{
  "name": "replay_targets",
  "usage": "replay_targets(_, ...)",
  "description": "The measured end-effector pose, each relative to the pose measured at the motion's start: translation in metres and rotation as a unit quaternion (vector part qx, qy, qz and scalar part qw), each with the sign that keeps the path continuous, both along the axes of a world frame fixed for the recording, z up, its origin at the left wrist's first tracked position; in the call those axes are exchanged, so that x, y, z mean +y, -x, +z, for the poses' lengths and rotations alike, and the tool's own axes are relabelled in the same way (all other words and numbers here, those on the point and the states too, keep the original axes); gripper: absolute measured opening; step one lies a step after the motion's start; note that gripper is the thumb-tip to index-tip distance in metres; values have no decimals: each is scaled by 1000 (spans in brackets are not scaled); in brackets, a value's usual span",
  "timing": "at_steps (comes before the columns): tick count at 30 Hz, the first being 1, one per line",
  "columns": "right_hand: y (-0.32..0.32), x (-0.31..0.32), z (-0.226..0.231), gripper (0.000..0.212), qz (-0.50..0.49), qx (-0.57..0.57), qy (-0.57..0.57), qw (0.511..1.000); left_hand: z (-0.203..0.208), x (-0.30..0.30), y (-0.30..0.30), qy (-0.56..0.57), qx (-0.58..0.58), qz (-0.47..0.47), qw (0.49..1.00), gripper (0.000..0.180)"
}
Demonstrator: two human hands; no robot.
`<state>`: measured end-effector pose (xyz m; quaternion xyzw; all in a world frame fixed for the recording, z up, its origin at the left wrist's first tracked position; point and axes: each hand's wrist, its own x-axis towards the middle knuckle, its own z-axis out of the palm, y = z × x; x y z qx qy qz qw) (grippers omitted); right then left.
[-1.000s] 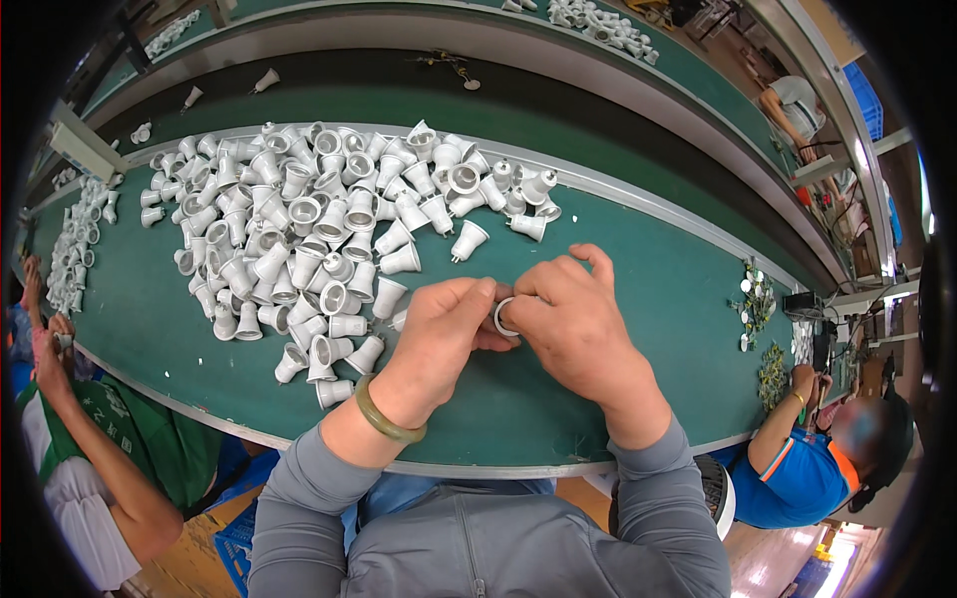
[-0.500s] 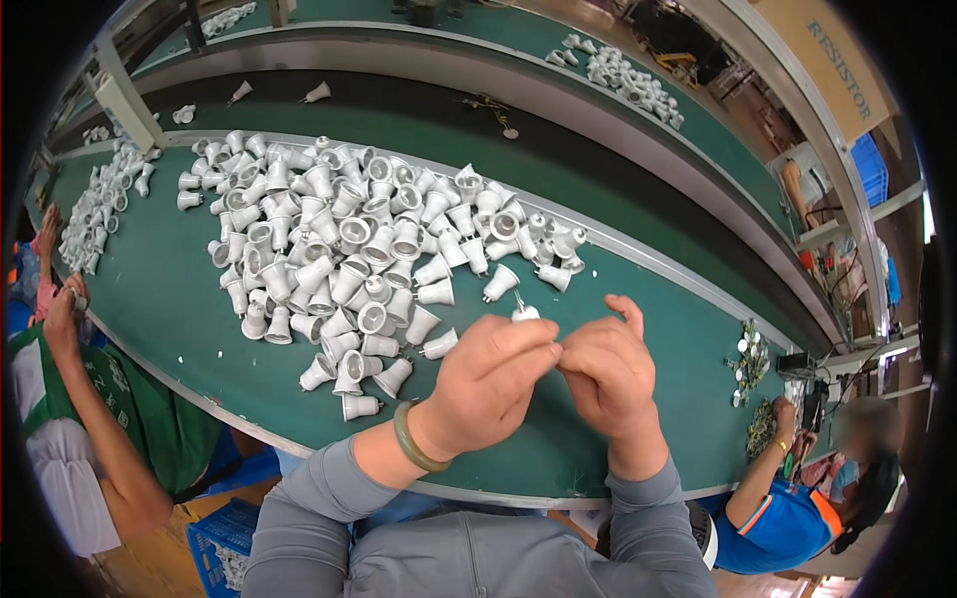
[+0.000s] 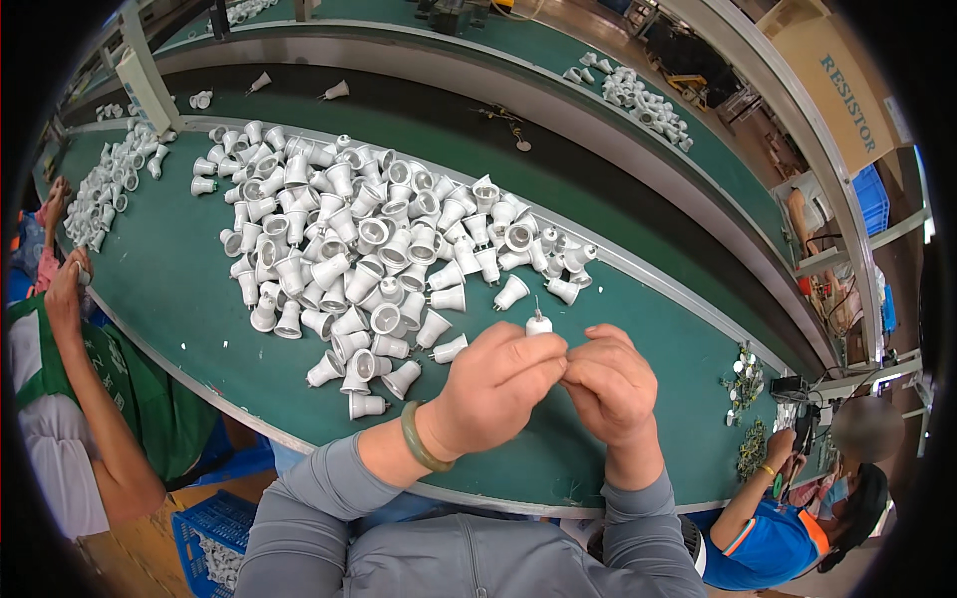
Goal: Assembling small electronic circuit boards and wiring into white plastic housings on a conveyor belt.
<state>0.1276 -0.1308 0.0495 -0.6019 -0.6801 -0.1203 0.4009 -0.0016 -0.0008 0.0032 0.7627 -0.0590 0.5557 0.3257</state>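
My left hand (image 3: 496, 391) is closed round a white lamp housing (image 3: 539, 326); its narrow end, with thin metal wires or pins, sticks up above the fingers. The rest of the housing is covered by the hand. Beside it, my right hand (image 3: 613, 387) is closed in a pinch, its fingertips meeting those of the left. Whatever lies between the right fingers is hidden. Just beyond the hands spreads a big heap of white cup-shaped lamp housings (image 3: 396, 247), lying at all angles on the green table (image 3: 638, 299).
Another group of housings (image 3: 107, 189) lies far left, near a co-worker in green (image 3: 120, 399). At right, a co-worker in blue (image 3: 768, 543) sits by small wired parts (image 3: 744, 384). A sunken conveyor belt (image 3: 419, 115) runs behind the table. A blue crate (image 3: 189, 543) stands lower left.
The housing's tip stands slightly higher and more upright above my left fingers. My right index finger has lowered toward the others. The whole view has shifted a little.
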Motion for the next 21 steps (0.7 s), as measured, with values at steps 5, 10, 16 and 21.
replay_targets(5,5,4,-10,15,-25,9,26,999,-6,0,-1,151,74,-50,984,30)
replay_targets(10,8,8,-14,16,-93,21,62,994,-15,-4,-3,468,219,-200,833,33)
replay_targets(16,1,3,-17,15,-167,80,95,978,-18,-2,-5,572,222,-311,726,31)
replay_targets(21,-31,6,-16,13,-180,147,67,970,-9,0,-5,611,230,-272,707,22)
